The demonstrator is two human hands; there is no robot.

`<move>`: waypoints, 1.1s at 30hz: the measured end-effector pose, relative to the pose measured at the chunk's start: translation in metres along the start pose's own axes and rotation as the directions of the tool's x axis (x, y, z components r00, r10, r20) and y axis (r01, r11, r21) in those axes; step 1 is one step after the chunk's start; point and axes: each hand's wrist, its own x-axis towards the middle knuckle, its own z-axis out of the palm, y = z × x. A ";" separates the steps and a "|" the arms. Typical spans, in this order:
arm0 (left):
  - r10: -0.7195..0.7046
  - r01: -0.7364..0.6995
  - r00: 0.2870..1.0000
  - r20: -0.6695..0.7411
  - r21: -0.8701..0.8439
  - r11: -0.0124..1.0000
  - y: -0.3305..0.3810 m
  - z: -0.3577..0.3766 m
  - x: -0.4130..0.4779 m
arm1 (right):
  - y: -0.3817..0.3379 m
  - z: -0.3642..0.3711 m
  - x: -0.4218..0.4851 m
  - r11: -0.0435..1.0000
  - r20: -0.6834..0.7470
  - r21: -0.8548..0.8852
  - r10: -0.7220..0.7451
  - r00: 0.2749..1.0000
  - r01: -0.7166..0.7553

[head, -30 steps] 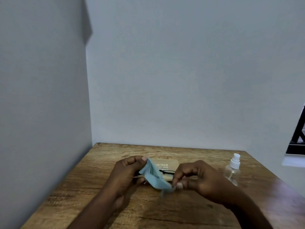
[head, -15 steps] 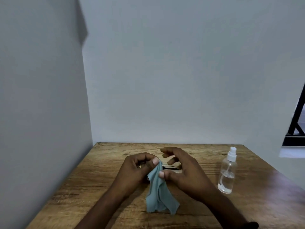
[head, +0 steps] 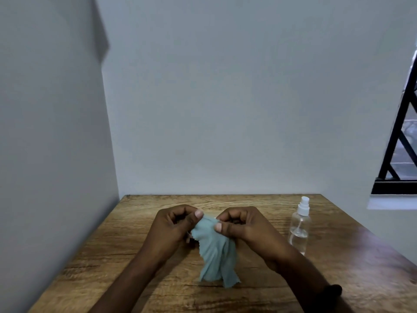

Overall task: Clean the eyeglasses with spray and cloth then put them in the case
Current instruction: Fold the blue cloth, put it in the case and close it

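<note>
A pale blue-green cloth (head: 214, 251) hangs between my hands above the wooden table (head: 108, 256), its lower edge resting on the wood. My left hand (head: 173, 227) pinches the cloth's top left with thumb and fingers. My right hand (head: 246, 224) pinches the top right, thumb pressed on the fabric. The two hands nearly touch. The eyeglasses are hidden inside the cloth and behind my fingers; only a small dark bit shows under my left hand. The case cannot be seen behind the hands.
A clear spray bottle (head: 299, 229) with a white nozzle stands upright to the right of my right hand. Grey walls close the table's left and far sides. A black window grille (head: 401, 143) is at the far right.
My right hand has closed in on the cloth's top beside the left thumb. The cloth, first stretched between the hands, now hangs down. The black frame seen earlier is covered.
</note>
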 end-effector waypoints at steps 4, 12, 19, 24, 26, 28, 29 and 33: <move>-0.017 0.015 0.998 -0.052 -0.038 0.999 -0.001 0.001 0.002 | -0.003 -0.007 -0.001 0.987 0.081 0.135 0.079 0.994 -0.089; -0.074 0.031 0.972 -0.224 -0.190 0.981 0.004 -0.006 0.007 | -0.004 -0.013 0.000 0.931 0.144 0.319 0.138 0.980 -0.178; -0.062 0.015 0.956 -0.288 -0.166 0.986 0.006 -0.009 0.008 | -0.006 -0.018 -0.001 0.937 0.044 0.310 0.155 0.987 -0.161; -0.026 0.000 0.975 -0.221 -0.118 0.993 0.007 -0.009 0.006 | -0.003 -0.017 0.003 0.877 0.014 0.432 0.228 0.973 -0.212; -0.015 -0.004 0.979 -0.201 -0.097 0.995 0.005 -0.008 0.006 | -0.001 -0.016 0.005 0.849 0.037 0.466 0.262 0.964 -0.249; -0.014 -0.007 0.980 -0.198 -0.105 0.994 0.005 -0.007 0.007 | 0.001 -0.015 0.006 0.821 0.065 0.506 0.270 0.961 -0.265; -0.020 -0.004 0.979 -0.201 -0.120 0.993 0.005 -0.006 0.007 | 0.002 -0.014 0.006 0.809 0.080 0.525 0.262 0.962 -0.265; -0.048 0.013 0.979 -0.200 -0.168 0.986 0.004 -0.008 0.007 | -0.001 -0.013 0.004 0.788 0.102 0.560 0.243 0.965 -0.257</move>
